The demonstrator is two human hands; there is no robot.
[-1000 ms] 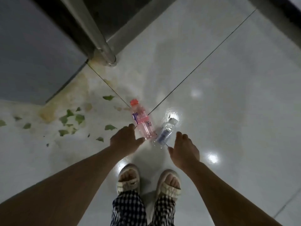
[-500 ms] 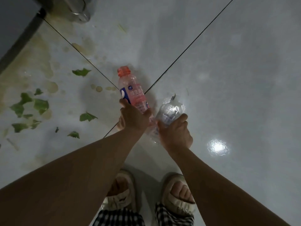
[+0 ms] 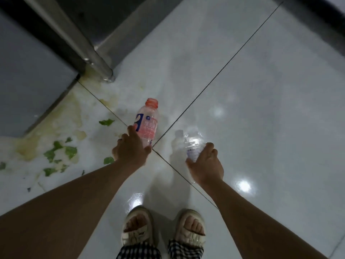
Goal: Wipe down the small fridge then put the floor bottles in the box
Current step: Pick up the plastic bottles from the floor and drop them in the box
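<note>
While my left hand (image 3: 130,150) gripped the pink bottle (image 3: 147,124), its label unreadable, my right hand (image 3: 205,161) held the clear bottle (image 3: 190,144) over bare tiles (image 3: 261,109).

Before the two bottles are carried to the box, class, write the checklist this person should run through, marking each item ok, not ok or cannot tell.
1. Left hand grips the pink bottle: ok.
2. Right hand grips the clear bottle: ok.
3. Pink bottle's cap on: ok.
4. Clear bottle's cap on: cannot tell, blurred.
5. Box in view: not ok, none visible.
6. Floor safe underfoot: not ok, yellow spill and leaf scraps lie to the left.
</note>
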